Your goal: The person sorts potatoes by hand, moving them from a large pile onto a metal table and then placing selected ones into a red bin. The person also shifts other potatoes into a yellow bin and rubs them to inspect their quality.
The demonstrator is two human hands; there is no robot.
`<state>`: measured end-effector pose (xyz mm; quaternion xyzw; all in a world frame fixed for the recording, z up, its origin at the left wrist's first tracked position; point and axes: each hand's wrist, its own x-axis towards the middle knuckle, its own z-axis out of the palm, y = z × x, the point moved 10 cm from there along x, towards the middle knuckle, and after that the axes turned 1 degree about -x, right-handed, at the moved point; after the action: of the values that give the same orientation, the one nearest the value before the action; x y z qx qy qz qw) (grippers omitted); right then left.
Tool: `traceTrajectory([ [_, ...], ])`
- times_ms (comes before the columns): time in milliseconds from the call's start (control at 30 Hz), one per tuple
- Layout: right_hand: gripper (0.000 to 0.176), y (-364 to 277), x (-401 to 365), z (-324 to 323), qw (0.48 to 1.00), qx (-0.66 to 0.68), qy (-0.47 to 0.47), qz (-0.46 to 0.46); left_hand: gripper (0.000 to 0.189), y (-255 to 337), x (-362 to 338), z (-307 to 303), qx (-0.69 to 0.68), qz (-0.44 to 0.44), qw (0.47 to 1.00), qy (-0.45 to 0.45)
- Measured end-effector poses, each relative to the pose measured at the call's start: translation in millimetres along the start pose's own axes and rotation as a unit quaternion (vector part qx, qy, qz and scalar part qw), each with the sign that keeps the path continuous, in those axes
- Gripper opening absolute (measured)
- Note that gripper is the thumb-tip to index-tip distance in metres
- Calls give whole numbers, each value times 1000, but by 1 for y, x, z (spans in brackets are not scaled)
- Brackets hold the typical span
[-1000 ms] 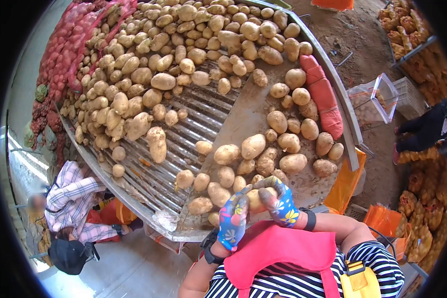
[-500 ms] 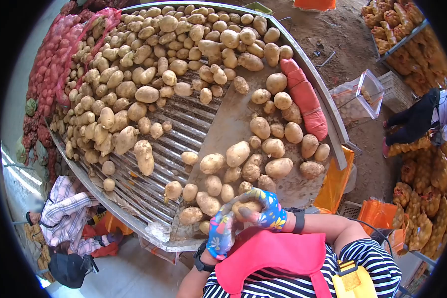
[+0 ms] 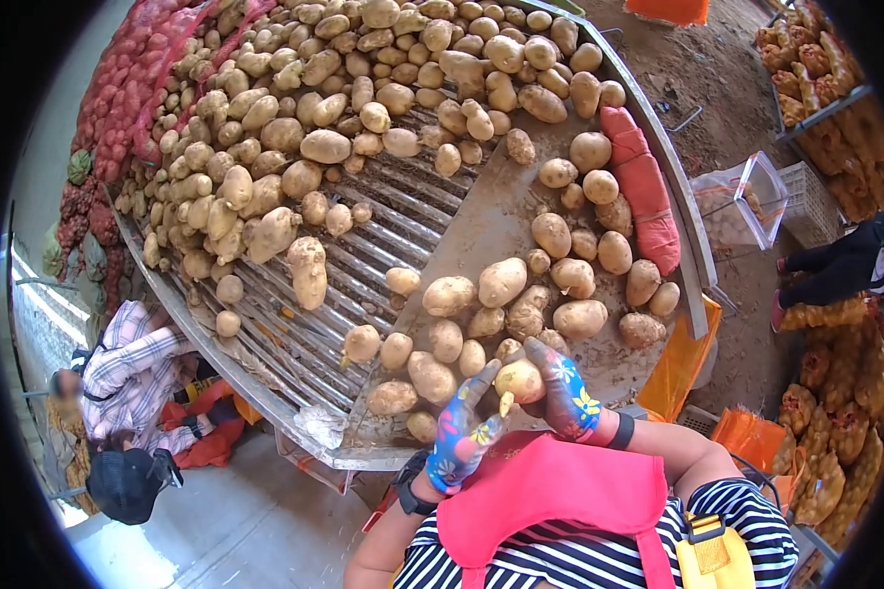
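A yellowish potato (image 3: 522, 383) with a small knob on its lower left side is held between my two hands at the lower edge of the sorting table. My right hand (image 3: 572, 398), in a blue floral glove with dark fingertips, grips its right side. On the left, my left hand (image 3: 459, 439), gloved alike, has its fingers against the potato. Just beyond my hands, loose potatoes (image 3: 432, 378) lie on the flat metal part of the table (image 3: 363, 432). A larger heap of potatoes (image 3: 265, 162) covers the far and left side, over metal bars (image 3: 388, 211).
A rolled red cloth pad (image 3: 642, 191) lies along the right rim. At lower left, a person in a plaid shirt (image 3: 128, 358) bends beside the table. Another person (image 3: 845, 260) stands at right near stacked potato sacks (image 3: 840, 407). Red net sacks (image 3: 133, 93) are at upper left.
My hands have opened out around the potato, exposing more of its surface, and it has turned. The camera view has shifted, so the table appears higher and farther right.
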<state>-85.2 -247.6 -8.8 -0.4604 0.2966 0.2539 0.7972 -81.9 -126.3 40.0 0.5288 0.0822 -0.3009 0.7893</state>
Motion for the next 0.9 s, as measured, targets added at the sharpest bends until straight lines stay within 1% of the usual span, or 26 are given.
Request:
traceTrajectory([
  [33,39,-1,-1,2,1000,1,3,11,68,6,0,2,63,43,997,-9],
  [67,39,3,1,2,1000,7,1,11,66,8,0,0,146,63,987,-7],
  [100,38,3,3,8,1000,13,0,11,64,11,-1,-2,227,83,970,-5],
  [133,38,5,-1,9,999,1,2,39,62,15,-1,-2,307,103,946,-3],
  [167,37,4,-6,12,998,-10,3,67,53,19,-3,-3,372,107,922,24],
  [200,37,20,5,7,999,8,-1,35,49,26,-4,-1,409,151,899,41],
  [267,43,24,6,18,997,52,-34,35,42,38,-11,2,477,239,843,74],
  [300,44,17,2,21,998,31,-28,44,35,32,-11,-5,468,241,845,90],
  [367,45,21,3,19,998,11,-30,48,35,-1,-5,-33,375,167,906,108],
  [433,47,29,7,15,998,12,-26,58,30,-10,-1,-39,293,141,938,122],
  [467,44,14,13,12,997,-58,-10,-41,28,-14,1,-43,251,130,950,130],
  [500,45,16,10,20,993,-102,-27,-55,26,-19,3,-47,220,140,956,134],
  [533,45,14,8,27,986,-146,-43,-69,26,-35,5,-54,121,90,979,137],
  [567,48,14,8,27,987,-143,-54,-52,28,-50,6,-59,19,42,988,149],
  [600,49,16,9,28,990,-125,-60,-39,33,-58,5,-46,-149,-70,975,153],
  [633,49,8,8,25,984,-165,-31,-64,31,-57,9,-42,-253,-106,945,177],
  [667,48,0,5,23,975,-205,-4,-87,30,-60,11,-38,-355,-141,902,201],
  [700,46,-17,-3,36,953,-264,-43,-139,30,-47,15,-33,-348,-102,920,149],
  [733,44,-33,-10,45,923,-322,-83,-191,30,-47,15,-40,-305,-84,939,136],
  [767,43,-44,-18,59,854,-413,-148,-279,30,-51,15,-51,-260,-67,955,124],
  [800,46,-41,-16,62,821,-487,-170,-245,30,-52,13,-57,-214,-53,969,112],
  [867,44,-90,-26,62,755,-480,-143,-423,28,-39,11,-51,-94,-30,994,52],
  [900,43,-109,-16,49,699,-523,-73,-483,28,-54,11,-57,-280,-69,957,40],
])
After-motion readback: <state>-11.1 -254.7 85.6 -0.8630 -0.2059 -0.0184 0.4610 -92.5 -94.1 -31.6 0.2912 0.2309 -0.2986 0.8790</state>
